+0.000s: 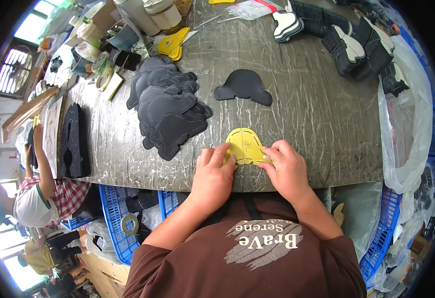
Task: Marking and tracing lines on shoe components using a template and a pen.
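Note:
A yellow curved template [245, 144] with slots along its rim lies near the table's front edge. My left hand [213, 171] pinches its left side between thumb and fingers, and my right hand [288, 168] grips its lower right corner. Whether a black piece lies beneath it I cannot tell. Beyond my hands, a single black cut piece [242, 88] of similar domed shape lies flat. To the left is a loose, overlapping pile of black pieces [170, 116], with pale marked lines on several of them.
More yellow templates [173, 43] lie at the back left beside tubs and a tape roll [101, 64]. Bundled black and white pieces [346, 49] stand at the back right. A clear plastic bag [401, 124] hangs at the right edge. Blue crates [115, 213] sit below; a co-worker [48, 193] is at left.

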The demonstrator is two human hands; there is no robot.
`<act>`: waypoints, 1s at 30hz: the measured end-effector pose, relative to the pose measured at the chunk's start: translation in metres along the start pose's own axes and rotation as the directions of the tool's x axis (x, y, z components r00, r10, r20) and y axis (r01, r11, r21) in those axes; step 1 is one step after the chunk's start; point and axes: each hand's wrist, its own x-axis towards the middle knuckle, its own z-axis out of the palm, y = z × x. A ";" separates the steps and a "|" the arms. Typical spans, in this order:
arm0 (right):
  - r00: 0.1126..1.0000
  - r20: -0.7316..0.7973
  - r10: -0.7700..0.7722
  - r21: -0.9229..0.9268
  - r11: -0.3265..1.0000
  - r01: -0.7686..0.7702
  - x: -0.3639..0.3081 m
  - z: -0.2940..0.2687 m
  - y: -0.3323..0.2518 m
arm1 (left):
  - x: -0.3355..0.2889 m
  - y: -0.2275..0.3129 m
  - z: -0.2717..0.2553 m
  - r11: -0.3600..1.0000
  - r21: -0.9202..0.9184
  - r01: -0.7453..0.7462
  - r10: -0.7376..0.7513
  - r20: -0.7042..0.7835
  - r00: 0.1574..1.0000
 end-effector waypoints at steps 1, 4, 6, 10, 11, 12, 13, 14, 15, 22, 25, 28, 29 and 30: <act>1.000 0.001 0.000 0.002 1.000 0.000 0.000 -0.001 -0.001 | -0.001 0.001 0.001 0.998 0.053 -0.021 0.017 0.059 0.998; 1.000 -0.001 -0.005 0.000 1.000 0.005 0.001 -0.001 -0.001 | -0.001 0.010 0.003 0.984 0.163 -0.071 0.040 0.187 0.982; 1.000 -0.004 -0.009 -0.003 1.000 0.009 0.000 -0.001 0.000 | 0.002 0.024 0.000 0.965 0.237 -0.110 0.065 0.190 0.980; 1.000 0.019 -0.002 -0.001 1.000 0.002 0.003 -0.006 -0.004 | 0.004 0.033 0.000 0.928 0.306 -0.211 0.116 0.301 0.947; 0.999 0.044 0.006 -0.002 1.000 -0.006 0.005 -0.007 -0.005 | 0.002 0.032 0.004 0.920 0.323 -0.224 0.121 0.309 0.943; 0.999 0.046 -0.002 -0.001 1.000 0.002 0.008 -0.008 -0.004 | 0.003 0.033 0.004 0.920 0.327 -0.218 0.116 0.304 0.946; 0.998 0.068 0.006 0.068 0.998 -0.010 0.011 -0.009 0.000 | 0.004 0.035 0.004 0.915 0.337 -0.222 0.106 0.329 0.938; 0.996 0.091 0.011 0.138 0.990 -0.024 0.015 -0.009 0.002 | 0.005 0.035 0.004 0.910 0.347 -0.225 0.095 0.354 0.930; 0.996 0.094 0.003 0.138 0.990 -0.016 0.022 -0.009 0.001 | 0.004 0.036 0.005 0.903 0.363 -0.230 0.087 0.371 0.925; 0.988 -0.087 -0.132 0.276 0.949 0.151 0.061 -0.005 -0.028 | 0.005 0.035 0.005 0.913 0.335 -0.232 0.096 0.378 0.921; 0.994 0.107 -0.020 0.514 0.857 -0.038 0.065 0.009 -0.029 | 0.005 0.036 0.006 0.908 0.340 -0.246 0.128 0.336 0.933; 0.972 0.234 -0.031 0.545 0.832 -0.105 0.069 0.012 -0.032 | 0.005 0.037 0.004 0.920 0.306 -0.244 0.103 0.413 0.905; 0.954 0.299 -0.026 0.517 0.845 -0.139 0.069 0.013 -0.032 | 0.005 0.037 0.005 0.908 0.329 -0.261 0.118 0.397 0.910; 0.952 0.304 -0.032 0.516 0.845 -0.137 0.070 0.015 -0.032 | 0.004 0.036 0.006 0.894 0.351 -0.277 0.134 0.382 0.914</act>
